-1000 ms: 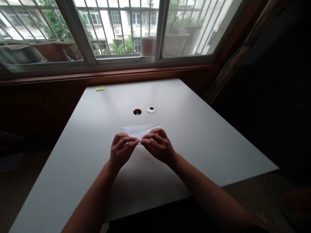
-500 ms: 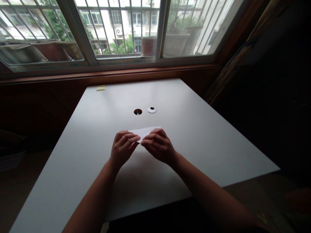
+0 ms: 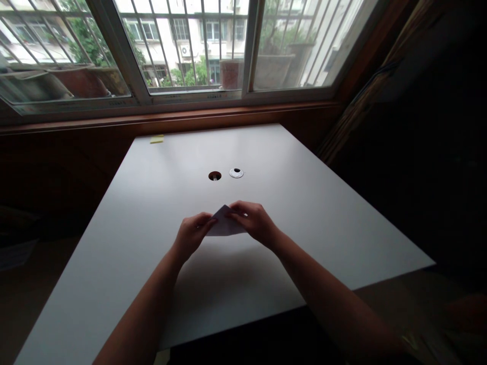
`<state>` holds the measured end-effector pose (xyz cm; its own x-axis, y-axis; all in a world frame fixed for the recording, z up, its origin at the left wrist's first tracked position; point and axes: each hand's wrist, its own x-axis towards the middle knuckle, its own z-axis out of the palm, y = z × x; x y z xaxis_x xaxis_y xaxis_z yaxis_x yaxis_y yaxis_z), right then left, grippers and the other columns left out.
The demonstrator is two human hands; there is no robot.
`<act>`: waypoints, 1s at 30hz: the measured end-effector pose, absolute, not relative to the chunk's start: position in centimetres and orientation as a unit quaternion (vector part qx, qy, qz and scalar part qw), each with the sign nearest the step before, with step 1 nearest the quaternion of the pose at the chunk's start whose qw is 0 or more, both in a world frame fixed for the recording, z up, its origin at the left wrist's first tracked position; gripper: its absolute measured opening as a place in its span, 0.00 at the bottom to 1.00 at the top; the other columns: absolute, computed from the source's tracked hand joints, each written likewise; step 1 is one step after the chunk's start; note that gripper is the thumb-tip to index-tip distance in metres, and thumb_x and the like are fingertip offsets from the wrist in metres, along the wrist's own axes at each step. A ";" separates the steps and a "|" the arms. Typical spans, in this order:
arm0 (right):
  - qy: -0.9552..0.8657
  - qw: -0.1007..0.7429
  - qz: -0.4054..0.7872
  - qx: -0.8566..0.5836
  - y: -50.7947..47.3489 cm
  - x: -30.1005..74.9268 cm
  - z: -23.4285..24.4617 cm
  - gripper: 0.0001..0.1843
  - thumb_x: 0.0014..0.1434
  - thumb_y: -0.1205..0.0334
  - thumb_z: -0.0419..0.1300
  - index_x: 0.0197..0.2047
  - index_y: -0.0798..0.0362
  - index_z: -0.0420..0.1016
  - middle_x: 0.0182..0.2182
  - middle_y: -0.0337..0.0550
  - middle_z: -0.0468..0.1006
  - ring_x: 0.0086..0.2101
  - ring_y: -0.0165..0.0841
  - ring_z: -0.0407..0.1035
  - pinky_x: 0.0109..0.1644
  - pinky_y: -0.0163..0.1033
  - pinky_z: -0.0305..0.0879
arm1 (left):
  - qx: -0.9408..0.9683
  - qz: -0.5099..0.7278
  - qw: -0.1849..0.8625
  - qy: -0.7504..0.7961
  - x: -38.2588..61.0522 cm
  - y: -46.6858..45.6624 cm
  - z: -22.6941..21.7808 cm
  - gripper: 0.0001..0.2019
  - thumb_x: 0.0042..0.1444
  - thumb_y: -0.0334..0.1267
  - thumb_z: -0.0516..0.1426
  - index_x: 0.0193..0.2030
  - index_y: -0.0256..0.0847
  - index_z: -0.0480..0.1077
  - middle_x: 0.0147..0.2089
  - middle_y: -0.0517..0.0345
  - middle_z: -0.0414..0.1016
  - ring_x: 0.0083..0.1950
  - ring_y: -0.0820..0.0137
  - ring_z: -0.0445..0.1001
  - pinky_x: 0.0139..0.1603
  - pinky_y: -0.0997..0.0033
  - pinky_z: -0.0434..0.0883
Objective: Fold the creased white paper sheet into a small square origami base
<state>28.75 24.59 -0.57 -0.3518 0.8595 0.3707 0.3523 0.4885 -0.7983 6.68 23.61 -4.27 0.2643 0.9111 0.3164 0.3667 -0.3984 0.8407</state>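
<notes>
A folded sheet of paper is held up between my two hands over the white table. Its near face is in shadow, with a pointed corner at the top and a roughly straight lower edge. My left hand pinches its left side between thumb and fingers. On the right side, my right hand grips it near the upper point, thumb in front. The fingers behind the paper are partly hidden.
Beyond the hands, the tabletop has a round hole, and a white ring-shaped cover lies beside it. A yellow sticky note is at the far left corner. The barred window stands behind the table.
The paper has been tipped over: its pointed corner now faces up and its flat edge down, towards me. Both hands have turned with it, thumbs now showing in front.
</notes>
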 end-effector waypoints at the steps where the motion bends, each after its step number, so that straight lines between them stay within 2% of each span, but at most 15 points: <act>1: -0.750 0.390 0.336 -0.415 24.8 29.0 -0.7 0.09 0.61 0.55 0.61 0.38 0.52 0.78 0.31 0.41 0.80 0.32 0.32 0.73 0.37 0.36 0.66 | 0.706 0.406 0.374 0.445 6.7 23.7 -4.2 0.11 0.60 0.44 0.59 0.38 0.39 0.77 0.32 0.57 0.79 0.32 0.71 0.74 0.32 0.75 0.68; 5: -0.690 0.362 0.409 -0.476 25.9 29.8 -1.9 0.15 0.58 0.48 0.63 0.37 0.52 0.79 0.32 0.41 0.81 0.33 0.34 0.73 0.36 0.36 0.64 | 0.617 0.383 0.522 0.448 6.7 24.4 -4.1 0.14 0.56 0.48 0.61 0.42 0.40 0.76 0.37 0.54 0.81 0.35 0.67 0.76 0.33 0.73 0.69; 8: -0.649 0.371 0.442 -0.496 26.7 30.4 -3.2 0.17 0.56 0.46 0.64 0.35 0.53 0.79 0.31 0.42 0.80 0.33 0.35 0.72 0.36 0.36 0.63 | 0.574 0.371 0.577 0.446 6.6 24.8 -4.4 0.17 0.54 0.48 0.63 0.46 0.39 0.74 0.36 0.53 0.80 0.34 0.67 0.76 0.33 0.73 0.69; 14: -0.531 0.414 0.560 -0.483 27.7 31.0 -5.6 0.20 0.50 0.45 0.68 0.35 0.55 0.77 0.31 0.41 0.78 0.30 0.32 0.69 0.33 0.36 0.62 | 0.513 0.439 0.567 0.473 6.4 25.5 -5.2 0.20 0.51 0.49 0.65 0.45 0.38 0.74 0.34 0.55 0.79 0.34 0.67 0.77 0.36 0.68 0.75; 20: -0.482 0.421 0.622 -0.451 28.3 31.1 -6.9 0.21 0.46 0.47 0.70 0.36 0.54 0.76 0.30 0.39 0.77 0.29 0.29 0.67 0.32 0.34 0.60 | 0.486 0.485 0.525 0.504 6.2 26.0 -5.9 0.22 0.51 0.52 0.64 0.45 0.37 0.74 0.34 0.56 0.77 0.33 0.70 0.75 0.34 0.70 0.76; 30: -0.481 0.413 0.627 -0.452 28.3 31.4 -6.5 0.17 0.52 0.47 0.66 0.36 0.53 0.77 0.31 0.39 0.75 0.29 0.29 0.66 0.31 0.35 0.60 | 0.508 0.464 0.512 0.514 6.3 26.2 -6.0 0.17 0.53 0.50 0.63 0.41 0.37 0.76 0.35 0.56 0.76 0.32 0.72 0.73 0.31 0.74 0.74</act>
